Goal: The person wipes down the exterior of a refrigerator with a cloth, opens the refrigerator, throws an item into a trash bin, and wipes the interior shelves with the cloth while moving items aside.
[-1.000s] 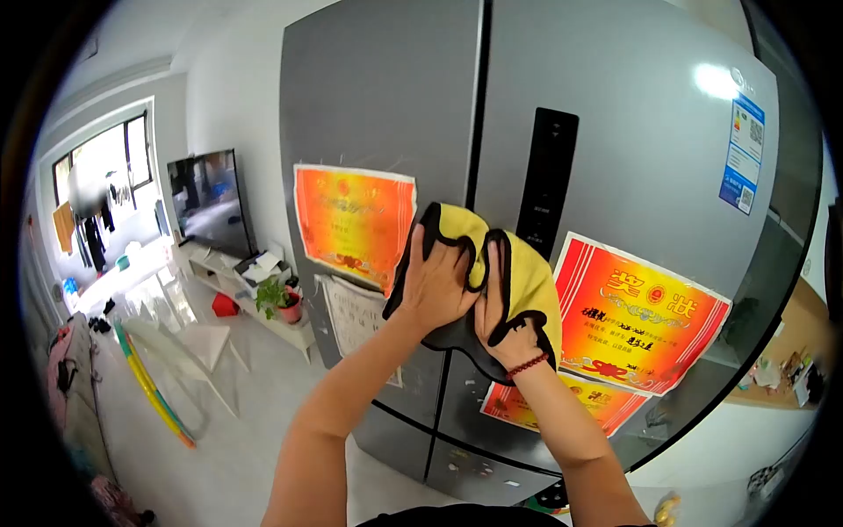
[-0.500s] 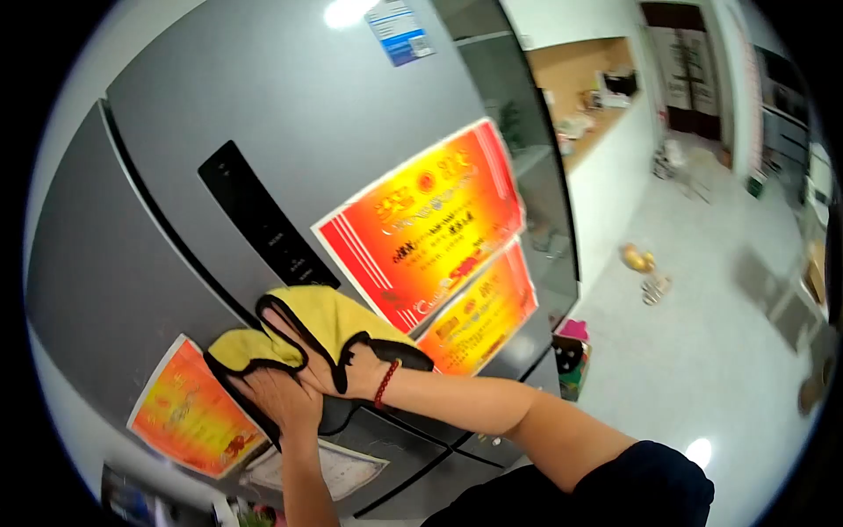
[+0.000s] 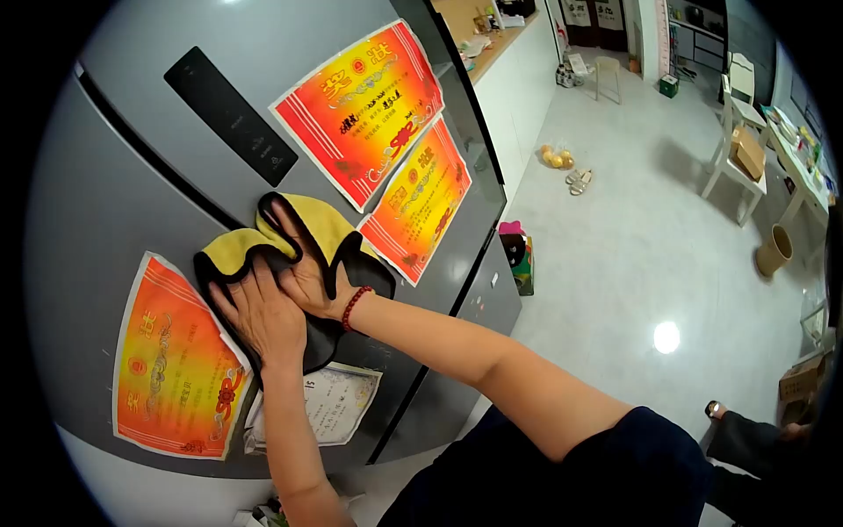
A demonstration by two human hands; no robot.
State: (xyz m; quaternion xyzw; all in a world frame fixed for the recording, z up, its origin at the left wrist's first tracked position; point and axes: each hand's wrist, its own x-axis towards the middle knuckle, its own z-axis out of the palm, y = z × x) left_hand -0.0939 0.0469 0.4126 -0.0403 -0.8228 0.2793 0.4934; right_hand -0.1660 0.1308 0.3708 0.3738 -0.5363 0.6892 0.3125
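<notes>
A yellow and dark grey cloth (image 3: pixel 327 226) with black edging lies bunched against the grey refrigerator door (image 3: pixel 351 35). My left hand (image 3: pixel 265 321) presses flat on the cloth, fingers spread, their tips at the yellow fold. Beside it, my right hand (image 3: pixel 318 279), with a red bead bracelet (image 3: pixel 356 307) at the wrist, grips the cloth; a flap covers some of its fingers. Above the hands is a black control panel (image 3: pixel 230 119). An orange certificate (image 3: pixel 167 369) is on the door left of my left hand, and a white paper (image 3: pixel 342 404) is below the cloth.
Two more certificates, an upper one (image 3: pixel 364 110) and a lower one (image 3: pixel 421 202), are on the door at right. A box (image 3: pixel 520 259) stands beside the refrigerator. Shoes (image 3: pixel 579 182), a bin (image 3: pixel 774 252) and a chair (image 3: pixel 742 167) are on the floor. Another person's sleeve (image 3: pixel 746 439) shows lower right.
The view has shifted, showing more floor at right. Both hands and the cloth have slid slightly down the door, away from the control panel. The other person has come into view.
</notes>
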